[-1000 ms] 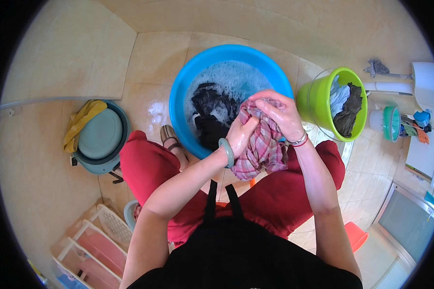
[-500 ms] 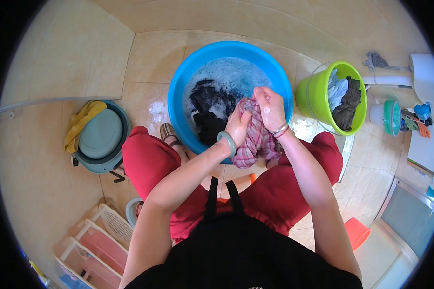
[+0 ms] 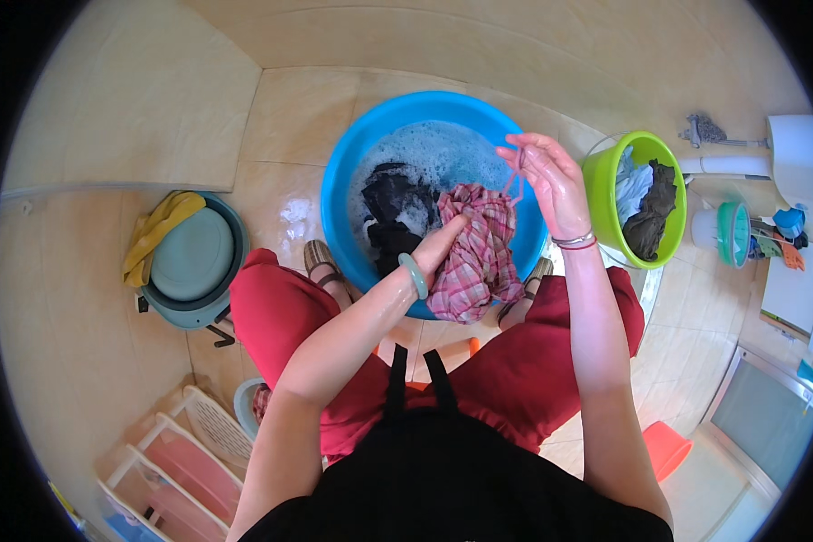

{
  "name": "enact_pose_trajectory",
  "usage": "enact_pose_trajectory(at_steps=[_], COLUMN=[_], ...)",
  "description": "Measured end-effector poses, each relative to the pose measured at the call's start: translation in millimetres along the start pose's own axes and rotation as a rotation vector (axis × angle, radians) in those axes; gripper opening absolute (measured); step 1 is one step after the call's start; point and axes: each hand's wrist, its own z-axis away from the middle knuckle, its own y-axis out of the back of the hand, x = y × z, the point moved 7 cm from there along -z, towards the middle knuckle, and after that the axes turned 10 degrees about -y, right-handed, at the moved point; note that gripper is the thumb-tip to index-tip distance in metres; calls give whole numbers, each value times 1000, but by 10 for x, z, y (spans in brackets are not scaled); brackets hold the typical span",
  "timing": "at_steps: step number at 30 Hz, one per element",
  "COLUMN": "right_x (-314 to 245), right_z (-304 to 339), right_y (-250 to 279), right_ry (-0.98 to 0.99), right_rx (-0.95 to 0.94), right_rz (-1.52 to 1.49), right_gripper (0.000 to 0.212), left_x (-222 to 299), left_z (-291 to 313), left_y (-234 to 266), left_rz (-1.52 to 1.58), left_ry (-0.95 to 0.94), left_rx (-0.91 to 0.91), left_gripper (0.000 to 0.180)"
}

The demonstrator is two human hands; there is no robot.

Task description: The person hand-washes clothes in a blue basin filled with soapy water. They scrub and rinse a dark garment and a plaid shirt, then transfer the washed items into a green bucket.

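Observation:
A pink plaid garment (image 3: 479,266) hangs bunched over the near rim of a large blue basin (image 3: 336,172). My left hand (image 3: 438,248), with a pale green bangle at its wrist, is closed on the garment's left side. Up to the right, over the basin's right rim, my wet right hand (image 3: 554,181) is raised; its fingertips pinch a thin pinkish strap (image 3: 513,188) that runs down to the plaid cloth. Dark clothes (image 3: 396,212) lie in the foamy water (image 3: 447,149) in the basin.
A lime-green bucket (image 3: 605,203) with light blue and dark clothes stands right of the basin. At left are stacked grey-green basins (image 3: 190,262) with a yellow cloth (image 3: 158,230). A white rack (image 3: 167,461) stands lower left, a coral container (image 3: 667,450) lower right.
My right hand has let go of the bunched cloth and moved up and right, drawing out the thin strap. The left hand keeps its grip, and the garment has spread a little.

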Motion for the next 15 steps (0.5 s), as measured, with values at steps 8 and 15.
enact_pose_trajectory(at_steps=[8,15], right_x=[138,154], right_z=[491,795], right_y=[-481,-948], right_ry=[-58,361], right_rx=[31,-59], right_rz=[272,1078], right_gripper=[22,11], left_x=[197,349], left_z=[-88,93], left_y=[57,-412], left_rz=[-10,89], left_ry=[-107,-173], left_rx=[126,-288], left_gripper=[54,61])
